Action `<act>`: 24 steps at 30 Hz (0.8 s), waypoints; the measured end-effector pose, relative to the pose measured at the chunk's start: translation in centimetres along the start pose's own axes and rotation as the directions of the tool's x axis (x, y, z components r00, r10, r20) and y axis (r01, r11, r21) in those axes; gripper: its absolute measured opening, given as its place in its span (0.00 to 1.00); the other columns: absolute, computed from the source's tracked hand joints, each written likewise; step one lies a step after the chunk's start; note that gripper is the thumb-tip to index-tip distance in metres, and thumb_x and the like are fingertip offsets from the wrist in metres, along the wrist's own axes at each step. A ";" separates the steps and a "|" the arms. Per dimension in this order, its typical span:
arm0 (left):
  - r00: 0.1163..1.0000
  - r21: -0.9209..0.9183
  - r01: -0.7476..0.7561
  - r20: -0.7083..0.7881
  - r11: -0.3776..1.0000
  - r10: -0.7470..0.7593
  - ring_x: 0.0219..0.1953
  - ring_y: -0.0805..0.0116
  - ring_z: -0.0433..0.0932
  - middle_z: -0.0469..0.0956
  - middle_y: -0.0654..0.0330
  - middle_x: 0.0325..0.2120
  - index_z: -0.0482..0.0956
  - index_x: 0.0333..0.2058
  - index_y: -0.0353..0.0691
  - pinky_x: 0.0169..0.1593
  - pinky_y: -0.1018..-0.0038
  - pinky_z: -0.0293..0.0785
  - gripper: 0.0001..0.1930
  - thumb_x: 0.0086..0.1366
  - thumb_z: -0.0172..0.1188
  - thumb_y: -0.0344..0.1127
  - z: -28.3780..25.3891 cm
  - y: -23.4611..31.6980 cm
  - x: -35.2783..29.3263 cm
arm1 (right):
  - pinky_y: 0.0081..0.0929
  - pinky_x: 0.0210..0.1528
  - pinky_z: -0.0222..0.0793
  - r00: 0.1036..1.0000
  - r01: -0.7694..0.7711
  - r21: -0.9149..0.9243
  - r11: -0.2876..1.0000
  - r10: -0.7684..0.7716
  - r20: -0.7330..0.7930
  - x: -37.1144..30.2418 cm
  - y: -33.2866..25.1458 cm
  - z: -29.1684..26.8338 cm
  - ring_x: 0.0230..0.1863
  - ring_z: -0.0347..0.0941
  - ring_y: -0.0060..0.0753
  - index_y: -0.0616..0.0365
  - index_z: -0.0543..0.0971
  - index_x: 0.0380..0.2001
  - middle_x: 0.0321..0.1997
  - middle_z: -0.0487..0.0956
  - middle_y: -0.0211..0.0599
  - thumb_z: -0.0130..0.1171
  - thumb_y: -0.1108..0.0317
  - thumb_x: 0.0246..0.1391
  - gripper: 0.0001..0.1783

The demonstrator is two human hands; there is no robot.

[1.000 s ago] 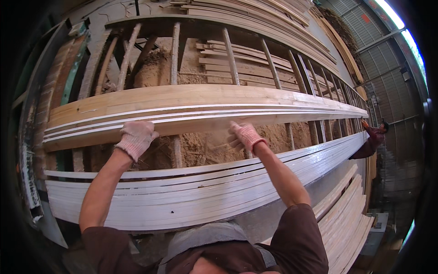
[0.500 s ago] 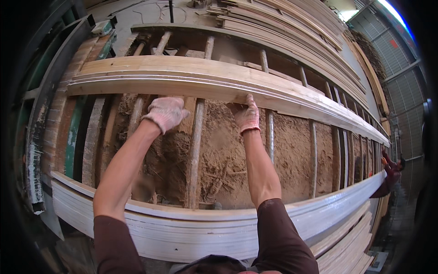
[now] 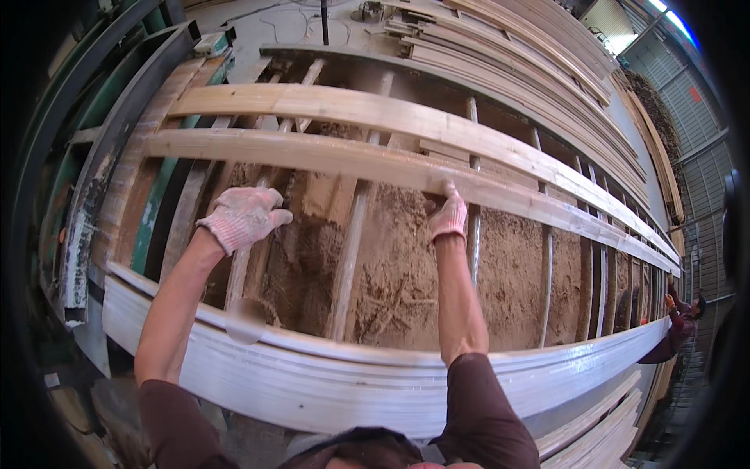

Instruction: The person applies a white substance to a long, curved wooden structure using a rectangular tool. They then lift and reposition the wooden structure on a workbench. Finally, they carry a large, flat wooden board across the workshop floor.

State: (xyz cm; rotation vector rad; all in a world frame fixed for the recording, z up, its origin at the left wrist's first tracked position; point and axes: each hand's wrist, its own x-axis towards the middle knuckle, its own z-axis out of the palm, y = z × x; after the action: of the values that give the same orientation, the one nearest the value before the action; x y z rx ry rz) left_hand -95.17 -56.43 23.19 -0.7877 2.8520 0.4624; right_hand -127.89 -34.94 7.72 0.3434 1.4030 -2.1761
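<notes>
Two long pale wooden boards lie side by side across metal rollers, with a gap between them. My right hand [image 3: 449,215], in a pale knit glove, grips the edge of the nearer board [image 3: 305,152]; the thumb shows on its face and the other fingers are partly hidden. My left hand [image 3: 244,217], gloved alike, hovers below that board's left part, apart from it, fingers loosely spread and holding nothing. Beyond the nearer board rests the farther board [image 3: 336,103].
A stack of whitish boards [image 3: 351,391] runs along the near side, below my forearms. Sawdust [image 3: 391,258] lies under the rollers [image 3: 353,250]. Green and black machine framing [image 3: 101,172] stands at left. More boards [image 3: 516,86] are piled beyond. At the far right another person [image 3: 681,328] stands by the boards' ends.
The boards, earlier close together, are now separated, with the nearer one drawn toward me. My left hand has moved left and away from the board, its fingers loosening. My right hand stays at the board.
</notes>
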 end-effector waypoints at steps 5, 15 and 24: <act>0.998 -0.020 -0.050 0.038 0.999 0.051 0.41 0.48 0.83 0.83 0.48 0.34 0.84 0.38 0.40 0.46 0.57 0.78 0.20 0.64 0.61 0.53 1.1 0.2 -4.5 | 0.26 0.19 0.69 0.996 0.004 -0.167 0.986 0.012 0.094 -2.6 0.7 -4.1 0.30 0.82 0.37 0.58 0.77 0.47 0.36 0.84 0.42 0.56 0.58 0.69 0.15; 0.936 0.155 -0.339 -0.048 0.928 0.350 0.37 0.52 0.83 0.83 0.53 0.33 0.84 0.36 0.42 0.39 0.60 0.79 0.13 0.61 0.65 0.45 2.7 -1.8 -13.5 | 0.24 0.18 0.71 0.919 -0.375 -0.370 0.850 0.393 -0.030 -13.1 0.2 -10.9 0.24 0.79 0.30 0.57 0.75 0.42 0.34 0.84 0.42 0.51 0.57 0.72 0.14; 0.969 0.175 -0.197 -0.111 0.965 0.218 0.38 0.51 0.84 0.84 0.50 0.35 0.84 0.41 0.39 0.42 0.60 0.79 0.15 0.60 0.67 0.42 1.1 -3.3 -17.8 | 0.23 0.22 0.55 0.953 -0.188 -0.273 0.943 0.242 0.181 10.4 -3.7 -8.2 0.20 0.63 0.27 0.47 0.73 0.25 0.20 0.70 0.25 0.56 0.66 0.60 0.08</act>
State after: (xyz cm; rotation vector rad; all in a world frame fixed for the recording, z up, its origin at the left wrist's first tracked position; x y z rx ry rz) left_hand -78.25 -50.25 25.25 -0.5088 3.0607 0.2041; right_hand -139.13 -29.33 2.04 0.1555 1.4277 -1.7746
